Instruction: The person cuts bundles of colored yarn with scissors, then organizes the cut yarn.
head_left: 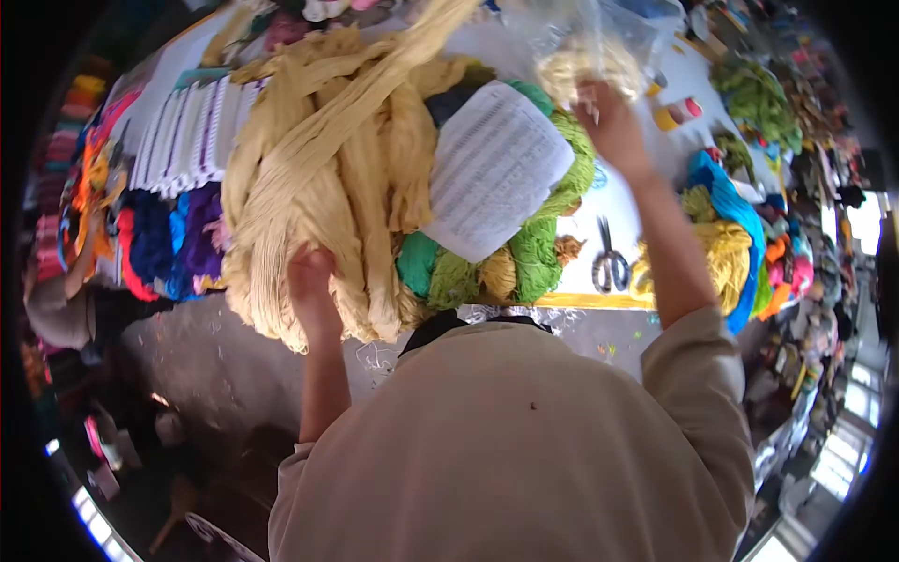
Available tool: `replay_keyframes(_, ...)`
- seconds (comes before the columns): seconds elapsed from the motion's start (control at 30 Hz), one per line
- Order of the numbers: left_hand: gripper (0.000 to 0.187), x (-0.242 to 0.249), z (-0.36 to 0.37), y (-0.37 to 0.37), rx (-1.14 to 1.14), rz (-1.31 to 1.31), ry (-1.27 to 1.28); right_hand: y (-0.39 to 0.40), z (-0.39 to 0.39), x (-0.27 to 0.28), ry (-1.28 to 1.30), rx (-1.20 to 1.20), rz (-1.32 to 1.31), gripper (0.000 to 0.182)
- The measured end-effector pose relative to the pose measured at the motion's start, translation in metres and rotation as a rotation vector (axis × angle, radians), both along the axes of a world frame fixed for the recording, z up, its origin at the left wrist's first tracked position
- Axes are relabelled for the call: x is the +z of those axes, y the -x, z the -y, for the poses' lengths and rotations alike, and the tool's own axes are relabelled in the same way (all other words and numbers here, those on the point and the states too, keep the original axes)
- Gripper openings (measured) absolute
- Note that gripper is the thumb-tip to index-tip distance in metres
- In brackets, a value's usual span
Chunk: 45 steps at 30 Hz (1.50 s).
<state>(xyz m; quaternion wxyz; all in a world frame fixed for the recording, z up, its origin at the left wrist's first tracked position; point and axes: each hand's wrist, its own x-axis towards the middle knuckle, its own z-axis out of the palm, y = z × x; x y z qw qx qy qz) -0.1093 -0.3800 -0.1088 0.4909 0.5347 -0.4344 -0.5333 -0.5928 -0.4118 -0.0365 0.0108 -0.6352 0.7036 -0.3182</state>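
Observation:
My left hand (314, 286) rests against the front of a big pile of cream yarn skeins (281, 206). Its fingers are blurred and partly sunk in the strands, so their grip cannot be made out. Further out on the right, my right hand (604, 122) is closed at a clear plastic bag (609, 28) with pale yarn (585, 70) inside. One long cream skein stretches from the pile up past the top edge. A written paper sheet (501, 169) lies between my hands on green skeins (538, 262).
Black-handled scissors (611, 262) lie on the white table, near a yellow-and-red spool (678, 113). Folded white striped cloth (192, 136) and dark blue yarn (154, 234) sit on the left. Yellow skeins (702, 262) and a blue skein (735, 225) are at the right. Another person (61, 300) is at far left.

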Motion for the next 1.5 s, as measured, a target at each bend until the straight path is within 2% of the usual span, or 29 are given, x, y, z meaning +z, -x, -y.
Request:
replay_keyframes(0.07, 0.024, -0.014, -0.011, 0.026, -0.224, 0.234, 0.024, 0.011, -0.073, -0.095, -0.224, -0.320, 0.100, 0.025)
replay_keyframes(0.1, 0.029, -0.017, -0.012, 0.035, -0.286, 0.467, 0.217, 0.013, -0.112, -0.131, -0.401, -0.424, 0.256, 0.035)
replay_keyframes(0.13, 0.035, -0.019, -0.014, 0.044, -0.347, 0.699, 0.418, 0.016, -0.144, -0.176, -0.609, -0.511, 0.558, 0.047)
replay_keyframes(0.17, 0.046, -0.009, -0.018, 0.057, -0.329, 0.895, 0.509, -0.004, -0.159, -0.169, -0.733, -0.517, 0.575, 0.056)
replay_keyframes(0.23, 0.053, 0.015, -0.028, 0.086, -0.204, 0.950, 0.604, -0.023, -0.179, -0.202, -0.741, -0.525, 0.726, 0.057)
replay_keyframes(0.3, 0.057, 0.016, -0.028, 0.091, -0.394, 0.952, 0.643, -0.023, -0.182, -0.243, -0.716, -0.422, 0.987, 0.064)
replay_keyframes(0.37, 0.058, 0.021, -0.015, 0.108, -0.638, 0.818, 0.673, -0.034, -0.170, -0.232, -0.619, -0.504, 1.101, 0.075)
replay_keyframes(0.43, 0.059, 0.023, 0.012, 0.141, -0.709, 0.831, 0.659, -0.027, -0.162, -0.250, -0.593, -0.490, 1.233, 0.083)
replay_keyframes(0.47, 0.067, 0.029, 0.028, 0.166, -0.717, 0.857, 0.641, -0.019, -0.156, -0.251, -0.670, -0.455, 1.520, 0.080)
replay_keyframes(0.5, 0.067, 0.026, 0.045, 0.191, -0.741, 0.886, 0.651, -0.016, -0.151, -0.255, -0.655, -0.450, 1.560, 0.080)
replay_keyframes(0.57, 0.080, 0.014, 0.079, 0.238, -0.723, 0.987, 0.677, -0.014, -0.140, -0.272, -0.573, -0.319, 2.020, 0.061)
replay_keyframes(0.6, 0.080, 0.011, 0.089, 0.256, -0.744, 1.015, 0.691, -0.008, -0.132, -0.287, -0.674, -0.321, 1.935, 0.054)
replay_keyframes(0.63, 0.085, 0.006, 0.097, 0.274, -0.838, 0.969, 0.540, -0.009, -0.122, -0.291, -0.659, -0.308, 1.967, 0.054)
replay_keyframes(0.67, 0.091, -0.003, 0.103, 0.286, -0.921, 0.918, 0.380, -0.011, -0.110, -0.290, -0.691, -0.336, 1.825, 0.052)
replay_keyframes(0.7, 0.092, -0.030, 0.112, 0.282, -0.959, 0.987, 0.378, -0.009, -0.103, -0.289, -0.726, -0.363, 1.678, 0.051)
replay_keyframes(0.73, 0.092, -0.037, 0.110, 0.286, -0.963, 1.004, 0.375, 0.005, -0.098, -0.276, -0.836, -0.344, 1.843, 0.050)
replay_keyframes(0.8, 0.090, -0.042, 0.102, 0.295, -0.906, 0.925, 0.340, -0.007, -0.089, -0.298, -0.575, -0.487, 2.045, 0.049)
replay_keyframes(0.83, 0.087, -0.048, 0.101, 0.299, -0.901, 0.883, 0.342, -0.006, -0.087, -0.272, -0.457, -0.586, 2.081, 0.047)
replay_keyframes(0.87, 0.087, -0.049, 0.100, 0.304, -0.895, 0.900, 0.339, 0.000, -0.088, -0.277, -0.464, -0.573, 2.094, 0.047)
replay_keyframes(0.93, 0.086, -0.051, 0.096, 0.309, -0.874, 0.821, 0.206, 0.013, -0.094, -0.285, -0.696, -0.485, 2.113, 0.045)
replay_keyframes(0.97, 0.086, -0.058, 0.096, 0.313, -0.874, 0.759, 0.260, 0.018, -0.092, -0.283, -0.760, -0.617, 2.063, 0.041)
replay_keyframes(1.03, 0.086, -0.061, 0.085, 0.320, -0.827, 0.864, 0.222, 0.004, -0.096, -0.361, -0.642, -0.484, 2.270, 0.038)
replay_keyframes(1.13, 0.088, -0.050, 0.072, 0.345, -0.808, 0.894, 0.127, 0.047, -0.107, -0.293, -0.739, -0.566, 2.148, 0.038)
replay_keyframes(1.2, 0.091, -0.051, 0.058, 0.361, -0.800, 0.921, 0.171, 0.073, -0.120, -0.272, -0.654, -0.487, 2.178, 0.041)
replay_keyframes(1.23, 0.092, -0.050, 0.051, 0.371, -0.790, 0.946, 0.162, 0.090, -0.119, -0.247, -0.816, -0.704, 2.230, 0.048)
replay_keyframes(1.27, 0.094, -0.045, 0.043, 0.385, -0.789, 0.982, 0.148, 0.099, -0.129, -0.287, -0.902, -0.742, 2.030, 0.050)
replay_keyframes(1.33, 0.094, -0.039, 0.024, 0.412, -0.766, 0.896, 0.142, 0.131, -0.151, -0.266, -0.708, -0.468, 2.303, 0.051)
replay_keyframes(1.43, 0.095, -0.048, 0.000, 0.447, -0.693, 0.818, 0.283, 0.177, -0.166, -0.330, -0.764, -0.452, 2.187, 0.051)
replay_keyframes(1.5, 0.096, -0.050, -0.010, 0.467, -0.675, 0.762, 0.247, 0.219, -0.223, -0.369, -0.794, -0.460, 2.095, 0.051)
